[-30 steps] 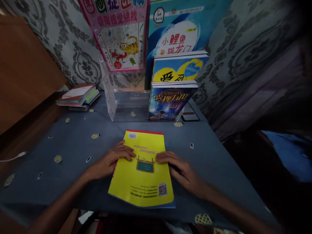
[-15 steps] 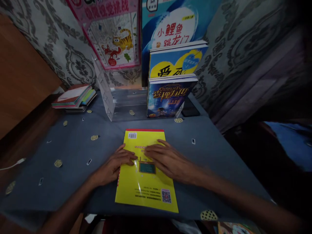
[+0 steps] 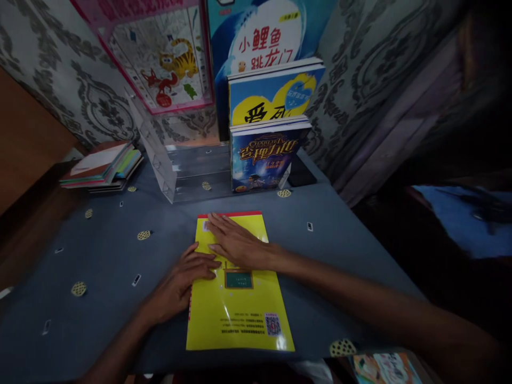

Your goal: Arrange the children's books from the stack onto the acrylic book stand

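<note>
A yellow book (image 3: 240,330) with a red strip along its far edge lies flat on the dark blue tablecloth, its text upside down to me. My right hand (image 3: 236,242) rests flat across its upper part, fingers stretched toward the far left corner and partly over the barcode. At the book's left edge lies my left hand (image 3: 182,282), its fingers extended onto the cover and its palm beside the spine side. Neither hand grips anything; both are open.
Beyond the book stands a clear acrylic rack (image 3: 168,181) holding a dark blue book (image 3: 264,160), others behind it and a pink-edged one (image 3: 160,64). A stack of books (image 3: 100,168) sits at the left, a black flat device (image 3: 302,173) at the right.
My right hand has slid from the book's right middle up toward its far left corner. My left hand stays at the left edge. The camera view has shifted slightly.
</note>
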The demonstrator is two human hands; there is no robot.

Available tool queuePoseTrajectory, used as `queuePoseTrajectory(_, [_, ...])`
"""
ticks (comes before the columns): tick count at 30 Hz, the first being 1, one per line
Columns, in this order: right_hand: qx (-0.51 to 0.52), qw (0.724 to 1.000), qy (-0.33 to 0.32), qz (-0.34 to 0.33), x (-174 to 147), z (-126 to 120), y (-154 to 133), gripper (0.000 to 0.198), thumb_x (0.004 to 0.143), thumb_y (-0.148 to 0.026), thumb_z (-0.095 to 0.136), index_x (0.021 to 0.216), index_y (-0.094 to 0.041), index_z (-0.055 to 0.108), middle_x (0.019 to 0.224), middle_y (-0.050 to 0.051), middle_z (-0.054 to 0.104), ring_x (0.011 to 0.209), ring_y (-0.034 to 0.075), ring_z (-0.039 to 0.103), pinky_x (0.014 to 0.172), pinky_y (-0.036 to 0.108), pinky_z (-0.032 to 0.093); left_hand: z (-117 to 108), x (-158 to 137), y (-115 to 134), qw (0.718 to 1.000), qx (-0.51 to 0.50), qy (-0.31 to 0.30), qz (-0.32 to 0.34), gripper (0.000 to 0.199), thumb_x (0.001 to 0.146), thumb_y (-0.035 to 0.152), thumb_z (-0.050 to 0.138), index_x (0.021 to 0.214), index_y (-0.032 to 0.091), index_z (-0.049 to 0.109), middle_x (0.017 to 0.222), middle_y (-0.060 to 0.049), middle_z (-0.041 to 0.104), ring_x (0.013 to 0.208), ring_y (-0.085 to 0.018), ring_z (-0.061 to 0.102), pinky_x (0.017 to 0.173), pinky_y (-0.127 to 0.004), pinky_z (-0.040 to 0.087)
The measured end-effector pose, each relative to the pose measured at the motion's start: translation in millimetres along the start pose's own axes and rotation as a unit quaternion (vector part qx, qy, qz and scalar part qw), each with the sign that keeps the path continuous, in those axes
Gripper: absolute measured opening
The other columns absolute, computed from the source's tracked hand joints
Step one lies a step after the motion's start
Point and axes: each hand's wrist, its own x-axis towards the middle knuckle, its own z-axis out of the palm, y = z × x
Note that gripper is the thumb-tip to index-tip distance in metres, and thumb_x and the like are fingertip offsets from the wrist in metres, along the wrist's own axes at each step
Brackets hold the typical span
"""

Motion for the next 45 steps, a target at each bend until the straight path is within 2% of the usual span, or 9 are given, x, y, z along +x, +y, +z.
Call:
queuePoseTrajectory(5, [-0.007,0.997,0.055,0.049,-37.7,-4.0,29.1,0.067,0.104,-0.05,0.034,0.155,-0.006,0.034,0.164,0.022,0.025,0.154,0.03,0.018,0.125,0.052,0.024,2.6,-3.0,-3.8,1.0,-0.001,0.011,0.013,0.023,0.098,0.022,0.056,0.12,0.028,0.057,0.128,-0.005,0.071,0.128,-0.019,0.059,0.123,-0.047,0.024])
queuePoseTrajectory(10, [-0.026,0.992,0.084,0.093,-76.5,-11.3,54.6,0.065,0.106,-0.049,0.027,0.157,-0.009,0.032,0.164,0.02,0.027,0.154,0.029,0.021,0.125,0.054,0.023,3.8,-3.4,-5.6,1.0,-0.006,0.023,0.014,0.027,0.097,0.019,0.055,0.122,0.029,0.057,0.128,-0.004,0.071,0.127,-0.02,0.061,0.122,-0.05,0.025])
queuePoseTrajectory(18, [-0.06,0.991,0.078,0.096,-85.4,-14.9,57.5,0.066,0.106,-0.048,0.025,0.156,-0.006,0.03,0.164,0.021,0.027,0.154,0.03,0.02,0.125,0.056,0.019,0.3,-2.5,-5.9,0.999,-0.018,0.026,0.014,0.026,0.096,0.02,0.056,0.12,0.029,0.061,0.128,-0.004,0.071,0.122,-0.02,0.063,0.12,-0.052,0.027])
queuePoseTrajectory(21, [-0.063,0.992,0.07,0.084,-90.9,-11.8,52.3,0.067,0.106,-0.048,0.027,0.157,-0.005,0.027,0.165,0.021,0.024,0.154,0.031,0.017,0.125,0.058,0.016,-0.1,-1.4,-5.0,1.0,-0.015,0.022,0.008,0.025,0.095,0.018,0.056,0.117,0.029,0.063,0.126,-0.003,0.072,0.122,-0.021,0.063,0.119,-0.055,0.028])
queuePoseTrajectory(25, [-0.05,0.997,0.047,0.043,-112.2,-7.5,37.9,0.062,0.106,-0.047,0.028,0.161,-0.018,0.02,0.166,0.013,0.027,0.155,0.029,0.017,0.124,0.06,0.016,-0.4,-1.3,-4.8,1.0,-0.01,0.017,0.009,0.022,0.097,0.02,0.054,0.115,0.028,0.063,0.126,-0.004,0.072,0.122,-0.02,0.064,0.119,-0.054,0.028])
queuePoseTrajectory(29, [-0.029,1.0,0.003,0.012,-138.8,-2.3,16.8,0.06,0.107,-0.042,0.032,0.161,-0.021,0.019,0.166,0.01,0.027,0.155,0.028,0.017,0.125,0.059,0.013,-0.5,-1.8,-5.1,1.0,-0.011,0.019,0.0,0.019,0.097,0.023,0.054,0.112,0.026,0.064,0.124,-0.004,0.073,0.121,-0.021,0.065,0.12,-0.055,0.028])
queuePoseTrajectory(34, [-0.003,0.999,-0.029,-0.028,-172.7,11.0,-13.8,0.065,0.106,-0.036,0.04,0.162,-0.02,0.011,0.166,0.011,0.026,0.154,0.026,0.02,0.126,0.056,0.017,-0.7,-1.3,-5.2,1.0,-0.011,0.01,-0.023,0.016,0.097,0.029,0.054,0.106,0.024,0.066,0.122,-0.006,0.074,0.119,-0.022,0.066,0.12,-0.055,0.027])
queuePoseTrajectory(39, [0.016,0.998,-0.031,-0.059,-205.5,25.4,-44.8,0.074,0.104,-0.029,0.047,0.161,-0.018,0.002,0.163,0.013,0.033,0.153,0.024,0.025,0.126,0.055,0.019,-1.1,-1.6,-5.9,1.0,-0.014,0.008,-0.009,0.016,0.096,0.026,0.054,0.107,0.024,0.066,0.123,-0.006,0.074,0.121,-0.022,0.065,0.12,-0.056,0.027])
queuePoseTrajectory(45, [0.048,0.997,-0.024,-0.053,-209.3,18.6,-58.9,0.069,0.103,-0.029,0.049,0.161,-0.021,0.013,0.158,0.014,0.041,0.149,0.025,0.034,0.124,0.058,0.019,0.5,-3.0,-6.3,1.0,-0.02,0.009,-0.021,0.016,0.097,0.028,0.053,0.106,0.025,0.065,0.122,-0.005,0.074,0.121,-0.021,0.065,0.121,-0.054,0.025])
